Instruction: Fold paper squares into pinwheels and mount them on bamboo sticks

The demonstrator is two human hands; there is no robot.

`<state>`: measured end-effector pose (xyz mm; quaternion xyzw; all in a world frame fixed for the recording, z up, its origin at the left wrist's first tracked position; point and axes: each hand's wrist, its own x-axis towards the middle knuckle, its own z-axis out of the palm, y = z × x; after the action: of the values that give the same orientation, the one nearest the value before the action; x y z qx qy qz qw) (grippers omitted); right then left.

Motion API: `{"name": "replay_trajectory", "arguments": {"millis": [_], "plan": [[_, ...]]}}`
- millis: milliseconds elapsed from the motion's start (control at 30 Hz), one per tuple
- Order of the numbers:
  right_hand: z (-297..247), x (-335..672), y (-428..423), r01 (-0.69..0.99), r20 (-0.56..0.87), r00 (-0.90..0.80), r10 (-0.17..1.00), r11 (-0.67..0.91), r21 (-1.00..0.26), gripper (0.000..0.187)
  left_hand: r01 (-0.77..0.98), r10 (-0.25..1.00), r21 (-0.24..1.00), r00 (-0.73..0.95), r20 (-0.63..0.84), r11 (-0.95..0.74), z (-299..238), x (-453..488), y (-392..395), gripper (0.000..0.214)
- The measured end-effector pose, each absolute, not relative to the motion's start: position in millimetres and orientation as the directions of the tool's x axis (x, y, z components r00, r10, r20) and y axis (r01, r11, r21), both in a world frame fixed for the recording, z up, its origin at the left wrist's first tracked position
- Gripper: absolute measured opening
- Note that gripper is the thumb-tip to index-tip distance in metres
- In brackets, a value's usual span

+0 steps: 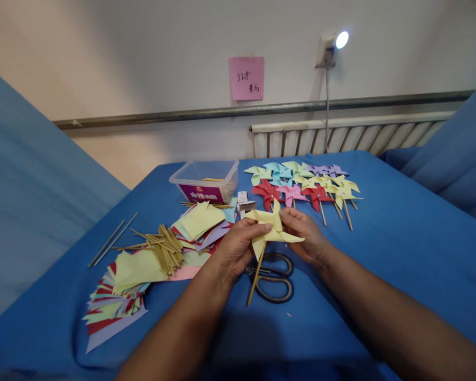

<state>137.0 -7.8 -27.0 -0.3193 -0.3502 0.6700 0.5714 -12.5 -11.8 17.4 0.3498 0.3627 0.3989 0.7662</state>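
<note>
I see left grip [238,244] clamped on the pinwheel [276,232]; right grip [306,233] at its edge, closure I cannot tell.

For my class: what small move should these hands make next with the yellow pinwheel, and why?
Probably, the right hand should press the centre of the pale-yellow paper pinwheel toward its thin tan stick. The thumb of the left hand lies near that centre, the right hand is at the paper's right side, and the stick slants below; whether a pin fastens them is unclear.
</note>
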Motion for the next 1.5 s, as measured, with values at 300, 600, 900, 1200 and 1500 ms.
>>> {"name": "replay_trajectory", "arguments": {"millis": [300,600,900,1200,1500], "plan": [[-12,148,-14,0.087,0.491,0.034,0.871,0.487,-0.869,0.024,-0.196,0.927,0.924,0.253,-0.276,0.329,12,-13,-11,0.027],[-16,141,-18,0.033,0.445,0.013,0.896,0.444,-0.895,0.022,-0.264,0.927,0.908,0.276,-0.254,0.327,8,-11,-9,0.026],[-31,130,-10,-0.43,-0.105,0.077,0.991,-0.062,-0.901,0.04,-0.553,0.95,0.773,0.142,-0.279,0.31,7,-15,1,0.026],[-26,106,-30,-0.314,-0.093,-0.3,0.949,-0.19,-0.93,0.033,-0.558,0.934,0.753,0.134,-0.332,0.348,9,-16,2,0.008],[-35,100,-23,-0.215,-0.064,-0.091,0.994,-0.082,-0.973,0.029,-0.603,0.955,0.752,0.057,-0.292,0.266,3,-3,-4,0.021]]}}
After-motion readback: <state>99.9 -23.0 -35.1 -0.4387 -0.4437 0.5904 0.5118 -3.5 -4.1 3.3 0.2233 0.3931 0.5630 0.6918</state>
